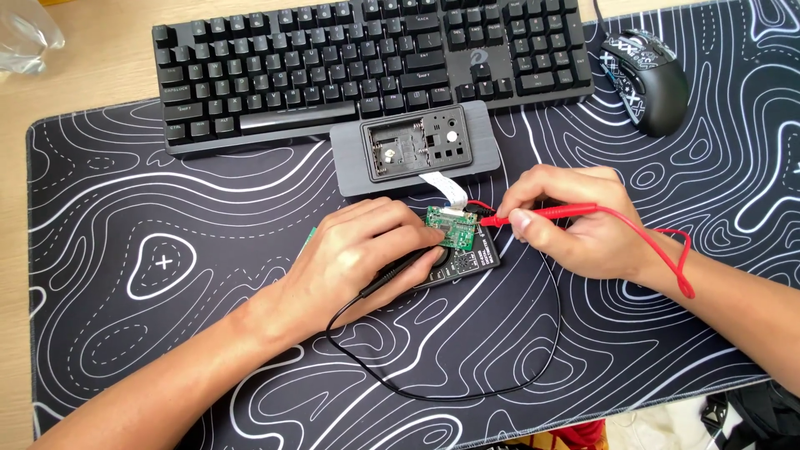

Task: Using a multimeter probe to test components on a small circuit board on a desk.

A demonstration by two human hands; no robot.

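Observation:
My left hand (367, 250) grips a black test probe (398, 272), its tip hidden under my fingers near a small green circuit board (450, 225). My right hand (575, 221) pinches a red test probe (542, 213), tip touching the board's right edge. The board rests on a black multimeter (462, 265), mostly covered by my left hand. A white ribbon cable (443, 187) runs from the board to an opened grey device casing (417, 148) just behind it. The black lead (433, 390) loops toward me across the mat; the red lead (667, 250) curls around my right wrist.
A black mechanical keyboard (367, 62) lies behind the casing. A black patterned mouse (646, 79) sits at the back right. Everything rests on a black desk mat with white contour lines (167, 275). A clear plastic object (25, 33) is at the back left corner.

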